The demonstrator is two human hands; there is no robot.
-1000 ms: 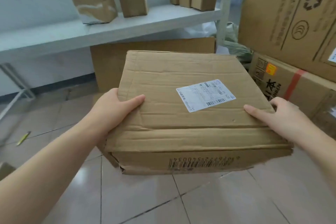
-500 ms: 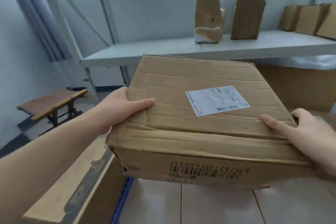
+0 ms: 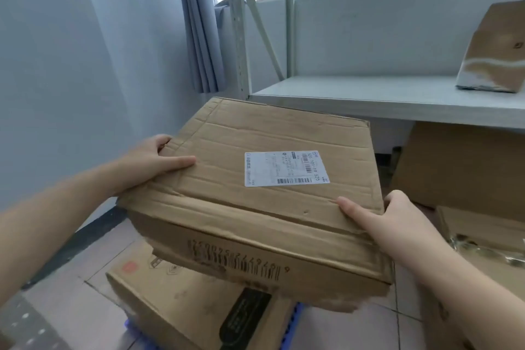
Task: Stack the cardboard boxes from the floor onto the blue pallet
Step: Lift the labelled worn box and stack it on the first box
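I hold a flat, creased cardboard box [image 3: 272, 190] with a white shipping label on top and a printed barcode on its near side. My left hand [image 3: 153, 162] grips its left edge, thumb on top. My right hand [image 3: 389, 216] grips its right near corner, thumb on top. The box hangs in the air above a larger cardboard box [image 3: 181, 301] that lies on the blue pallet [image 3: 295, 318]. Only a thin strip of the pallet's blue edge shows beside that lower box.
A grey metal shelf rack [image 3: 369, 93] stands behind, with a torn cardboard piece [image 3: 494, 48] on its board. More cardboard boxes [image 3: 460, 170] sit under the shelf and at the right. A wall [image 3: 71, 65] and curtain [image 3: 199, 22] close the left side. The floor is tiled.
I have turned left with the box in both hands. The shelf has slid to the right of view, and the box on the pallet now lies directly under the held box.
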